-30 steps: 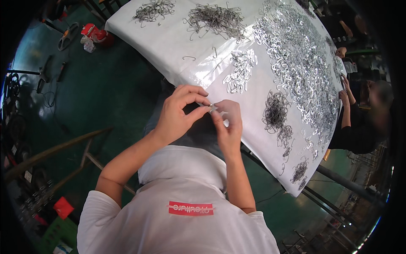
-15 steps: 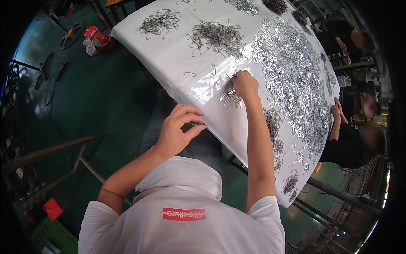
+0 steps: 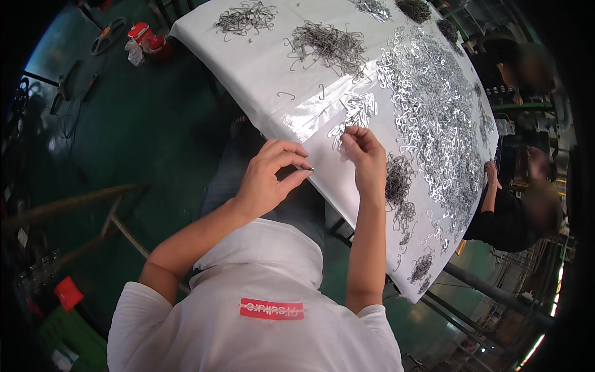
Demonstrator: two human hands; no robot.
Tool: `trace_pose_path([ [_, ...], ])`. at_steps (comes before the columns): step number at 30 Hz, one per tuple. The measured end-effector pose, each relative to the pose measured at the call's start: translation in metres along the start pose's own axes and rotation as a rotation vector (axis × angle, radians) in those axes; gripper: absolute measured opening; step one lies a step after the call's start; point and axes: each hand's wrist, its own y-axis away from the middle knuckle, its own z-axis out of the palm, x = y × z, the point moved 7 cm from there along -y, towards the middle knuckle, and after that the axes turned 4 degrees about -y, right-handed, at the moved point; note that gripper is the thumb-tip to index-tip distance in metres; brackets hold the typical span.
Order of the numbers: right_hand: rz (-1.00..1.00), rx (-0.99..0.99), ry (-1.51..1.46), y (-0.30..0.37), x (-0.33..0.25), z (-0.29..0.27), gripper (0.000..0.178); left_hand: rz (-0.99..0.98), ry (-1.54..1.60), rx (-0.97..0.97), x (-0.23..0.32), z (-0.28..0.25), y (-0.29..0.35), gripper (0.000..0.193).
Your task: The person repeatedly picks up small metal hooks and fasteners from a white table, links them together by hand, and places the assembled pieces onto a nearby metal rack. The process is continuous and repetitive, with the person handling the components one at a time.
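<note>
Above the near edge of the white-covered table (image 3: pixel 330 177), my left hand (image 3: pixel 263 177) is closed, pinching a small metal piece (image 3: pixel 311 168); just its shiny tip shows between thumb and fingertips. My right hand (image 3: pixel 369 161) is bent over the table with thumb and fingers drawn together in a pinch. Whatever lies between those fingertips is too small to make out. Right by them is a small pile of shiny flat metal clips (image 3: pixel 361 110), partly covered by the hand. Two single wire hooks (image 3: pixel 286 95) lie on the sheet left of that pile.
A broad spread of shiny metal hooks (image 3: pixel 434 105) covers the table's right part. Darker wire hook heaps (image 3: pixel 328 46) lie at the far side, another (image 3: pixel 398 180) right of my forearm. Co-workers (image 3: pixel 511 214) sit along the right edge. A red container (image 3: pixel 141 34) stands at far left.
My right hand has drawn back toward me from the clip pile, uncovering more of it. My left hand has shifted slightly right and keeps its pinch. The whole view has shifted a little.
</note>
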Motion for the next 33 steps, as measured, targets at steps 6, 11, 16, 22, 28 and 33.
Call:
trace_pose_path([
  [6, 0.127, -0.092, -0.349, 0.078, -0.004, 0.03, 0.01, 0.02, -0.016, 0.018, 0.005, 0.003, 0.003, 0.013],
  [11, 0.054, -0.097, -0.411, 0.09, -0.003, 0.038, 0.004, 0.024, -0.015, 0.017, 0.01, 0.003, 0.005, 0.012],
  [16, 0.008, -0.049, -0.37, 0.083, 0.0, 0.038, 0.003, 0.024, -0.026, 0.01, 0.011, 0.003, 0.005, 0.012],
  [22, -0.422, 0.034, -0.052, 0.086, -0.014, 0.04, 0.005, 0.027, -0.01, -0.007, 0.002, 0.003, 0.003, 0.014],
  [28, -0.444, 0.05, 0.015, 0.091, -0.008, 0.037, 0.005, 0.228, -0.229, 0.022, -0.041, 0.023, -0.07, 0.011],
  [33, -0.422, 0.048, 0.015, 0.097, -0.004, 0.037, 0.006, 0.604, -0.631, -0.085, -0.061, 0.097, -0.126, 0.018],
])
